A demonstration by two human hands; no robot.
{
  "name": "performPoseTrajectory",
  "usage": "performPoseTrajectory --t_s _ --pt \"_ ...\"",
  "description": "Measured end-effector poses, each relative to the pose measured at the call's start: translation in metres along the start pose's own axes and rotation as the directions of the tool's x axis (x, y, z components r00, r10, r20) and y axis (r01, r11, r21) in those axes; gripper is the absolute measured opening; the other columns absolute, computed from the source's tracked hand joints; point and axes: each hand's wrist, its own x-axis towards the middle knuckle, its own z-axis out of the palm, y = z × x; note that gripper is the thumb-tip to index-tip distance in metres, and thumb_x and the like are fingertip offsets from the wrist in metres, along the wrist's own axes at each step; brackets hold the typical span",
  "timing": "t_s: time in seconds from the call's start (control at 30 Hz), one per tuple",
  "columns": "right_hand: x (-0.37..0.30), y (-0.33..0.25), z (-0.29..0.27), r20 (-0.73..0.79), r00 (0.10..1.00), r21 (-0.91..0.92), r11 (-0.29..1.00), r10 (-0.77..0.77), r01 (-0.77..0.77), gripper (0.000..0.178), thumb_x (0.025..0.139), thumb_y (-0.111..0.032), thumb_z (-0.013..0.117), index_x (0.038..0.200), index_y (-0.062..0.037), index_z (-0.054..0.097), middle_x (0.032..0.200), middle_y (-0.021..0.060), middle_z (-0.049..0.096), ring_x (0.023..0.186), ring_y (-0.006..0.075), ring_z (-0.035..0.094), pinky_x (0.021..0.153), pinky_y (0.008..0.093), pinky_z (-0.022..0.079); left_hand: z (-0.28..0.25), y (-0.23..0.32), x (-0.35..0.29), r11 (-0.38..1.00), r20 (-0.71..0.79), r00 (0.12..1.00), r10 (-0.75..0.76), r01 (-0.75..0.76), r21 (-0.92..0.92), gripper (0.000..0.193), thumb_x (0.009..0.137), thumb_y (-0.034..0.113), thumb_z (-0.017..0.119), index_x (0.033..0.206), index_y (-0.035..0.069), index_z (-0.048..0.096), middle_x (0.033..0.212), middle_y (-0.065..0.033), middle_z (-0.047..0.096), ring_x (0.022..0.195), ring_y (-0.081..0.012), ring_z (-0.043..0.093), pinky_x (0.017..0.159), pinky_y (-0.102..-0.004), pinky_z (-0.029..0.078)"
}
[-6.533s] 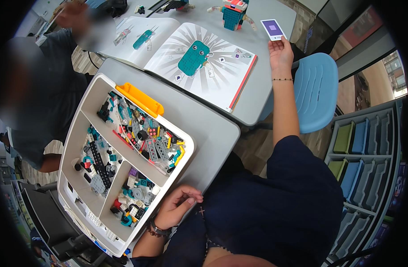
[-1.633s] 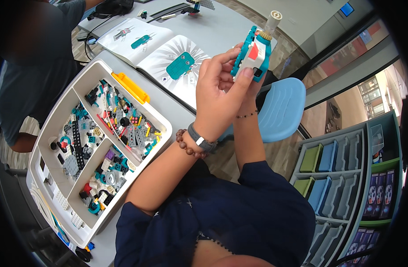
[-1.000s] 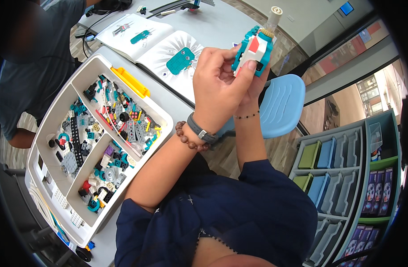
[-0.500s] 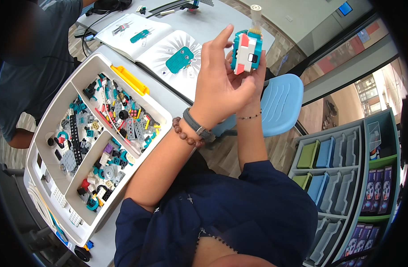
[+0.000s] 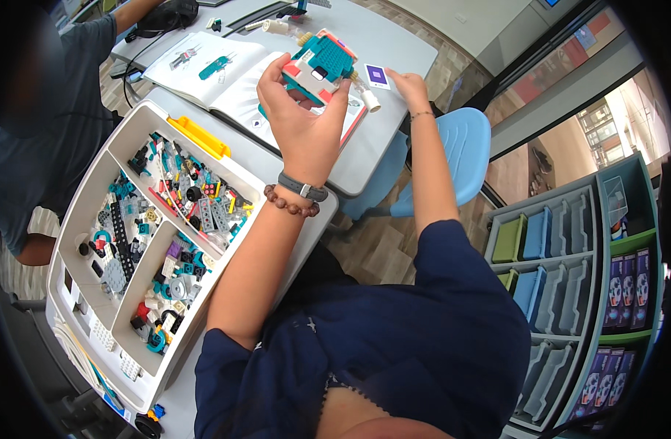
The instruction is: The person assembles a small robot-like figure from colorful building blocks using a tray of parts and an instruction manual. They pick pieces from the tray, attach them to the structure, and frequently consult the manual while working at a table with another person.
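My left hand [image 5: 306,135] is wrapped around a brick-built model [image 5: 326,64] in teal, white and coral, holding it raised over the table. Clear round pieces with pale ends stick out from two sides of the model, one of them a clear arm [image 5: 366,94] at its right. Out to the right, my right hand [image 5: 410,89] pinches a small white card [image 5: 378,76] with a purple square on it. The card is close to the model's right arm but apart from it. Beneath the model lies an open picture booklet [image 5: 225,73], partly hidden by my left hand.
At my left, a white divided tray [image 5: 167,230] holds many loose building pieces and has a yellow latch [image 5: 198,137]. A person [image 5: 50,132] stands beyond it. A blue chair [image 5: 452,157] is beside the table [image 5: 394,36]; shelves with bins [image 5: 537,234] stand at right.
My left hand has moved left and lower with the model, which has turned to show its teal studded side. My right hand has left the model and moved right, now holding the card.
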Motion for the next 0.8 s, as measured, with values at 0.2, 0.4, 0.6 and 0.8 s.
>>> performPoseTrajectory --t_s 0.2,0.4,0.6,0.8 --pt "0.005 0.001 0.027 -0.224 0.972 -0.426 0.904 -0.073 -0.03 0.079 0.049 -0.062 0.072 0.093 0.003 0.063 0.104 0.0238 0.058 0.099 0.0323 0.057 0.084 0.0353 0.045 -0.003 -0.003 -0.003 0.998 0.009 0.998 -0.062 0.062 0.005 0.065 0.067 0.008 0.072 0.12 0.001 0.034 0.112 -0.014 0.037 0.094 -0.0193 0.048 0.078 -0.0278 0.044" --pt "0.026 0.063 0.019 -0.472 0.865 -0.07 0.971 0.168 -0.227 0.067 0.051 -0.042 0.08 0.091 0.0074 0.061 0.096 0.0241 0.059 0.089 0.0296 0.058 0.08 0.035 0.045 -0.002 -0.006 -0.005 0.996 0.009 0.996 -0.087 0.087 -0.025 0.062 0.065 0.004 0.069 0.118 0.0 0.036 0.111 -0.0135 0.038 0.093 -0.0188 0.049 0.078 -0.0283 0.044" --pt "0.016 0.095 -0.042 -0.617 0.763 0.058 0.955 -0.194 0.29 0.02 0.076 -0.018 0.066 0.079 0.0014 0.06 0.062 0.0068 0.059 0.047 0.0121 0.052 0.042 0.0241 0.04 0.009 -0.005 -0.013 0.998 0.074 0.995 -0.062 0.063 -0.011 0.061 0.067 0.001 0.067 0.119 0.001 0.034 0.108 -0.0091 0.041 0.084 -0.0101 0.049 0.07 -0.0229 0.045" --pt "-0.174 -0.076 -0.063 0.006 0.89 0.802 0.534 -0.456 0.268 0.022 0.074 -0.013 0.07 0.089 0.0016 0.061 0.07 0.0033 0.062 0.051 0.0052 0.054 0.046 0.0174 0.043 0.0 -0.004 -0.013 0.996 0.07 0.994 -0.078 0.074 0.053 0.058 0.064 0.004 0.065 0.116 0.0 0.04 0.103 -0.0104 0.04 0.074 -0.0119 0.047 0.063 -0.023 0.044"
